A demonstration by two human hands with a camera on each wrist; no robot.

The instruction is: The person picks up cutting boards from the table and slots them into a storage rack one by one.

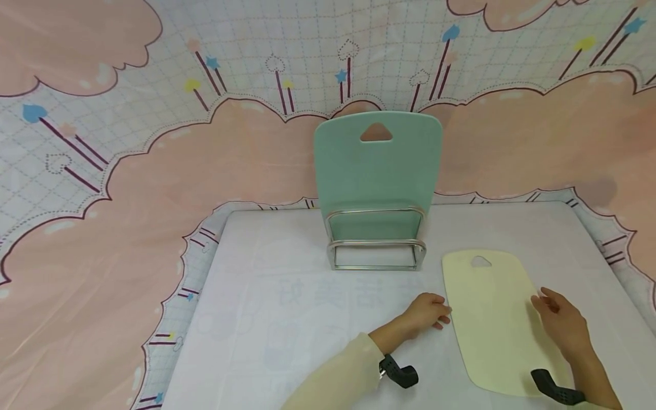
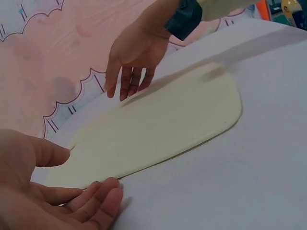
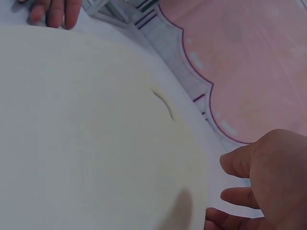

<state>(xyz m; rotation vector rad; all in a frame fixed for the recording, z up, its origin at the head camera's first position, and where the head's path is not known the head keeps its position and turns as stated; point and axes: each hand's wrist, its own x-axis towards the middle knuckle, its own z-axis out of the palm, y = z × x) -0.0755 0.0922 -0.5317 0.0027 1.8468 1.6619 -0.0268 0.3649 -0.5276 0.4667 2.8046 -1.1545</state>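
Observation:
A pale yellow cutting board (image 1: pixel 487 330) lies flat on the white table, its small handle hole toward the far end. At its left edge is my left hand (image 1: pixel 425 311), fingers loosely bent, with the fingertips right at the rim and the thumb raised apart in the left wrist view. Across the board, my right hand (image 1: pixel 565 326) reaches to the right edge. Its thumb and fingers are spread, and its lower fingertips meet the rim in the right wrist view. Neither hand pinches the board.
Behind the yellow board, to the left, a metal wire rack (image 1: pixel 376 244) holds a green cutting board (image 1: pixel 377 176) upright. A patterned pink and white cloth (image 1: pixel 266 154) hangs behind the white table (image 1: pixel 266 319) and surrounds it. My wrists wear black devices.

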